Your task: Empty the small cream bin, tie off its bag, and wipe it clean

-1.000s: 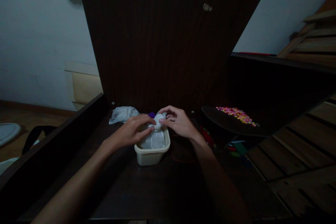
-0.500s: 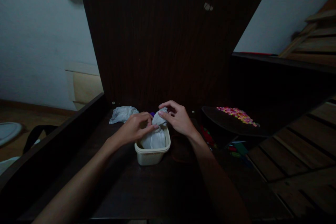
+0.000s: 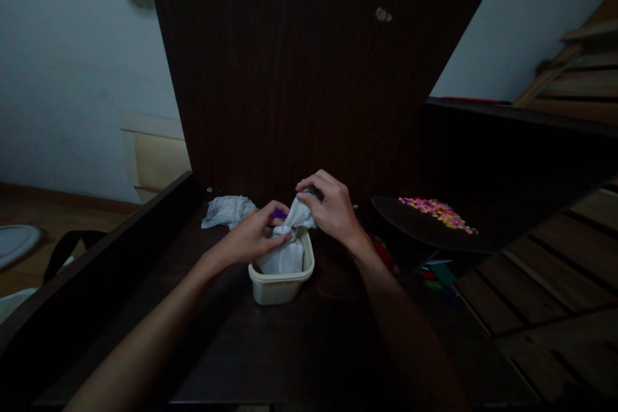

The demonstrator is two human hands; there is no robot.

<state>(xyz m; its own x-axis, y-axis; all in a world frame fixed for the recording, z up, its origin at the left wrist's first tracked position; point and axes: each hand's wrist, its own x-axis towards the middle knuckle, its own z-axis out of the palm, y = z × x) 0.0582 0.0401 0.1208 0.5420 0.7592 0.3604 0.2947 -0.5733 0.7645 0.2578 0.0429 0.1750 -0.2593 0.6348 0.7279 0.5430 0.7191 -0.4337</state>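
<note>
A cream plastic tub (image 3: 281,290) stands on the dark tabletop, and a white plastic bag (image 3: 284,259) sits inside it. The bag's upper part is gathered into a twist or knot above the rim. My left hand (image 3: 251,232) pinches the bag at that gathered part, thumb and fingers closed. Higher and to the right, my right hand (image 3: 331,203) grips the bag's upper end and holds it pulled up. What lies within the bag is hidden. Behind my left fingers shows a bit of something purple (image 3: 279,213).
A crumpled whitish plastic bag (image 3: 228,211) lies behind my left hand. To the right, a dark corner shelf (image 3: 386,209) bears pink and yellow beads or flowers (image 3: 437,214). A tall dark panel (image 3: 299,90) rises behind the tub; a raised ledge (image 3: 111,251) runs along the left.
My right hand has moved up slightly and drawn the bag's top into a longer, upright twist. My left hand stays at its gathered part, fingers shifted a little. The tub has hardly moved.
</note>
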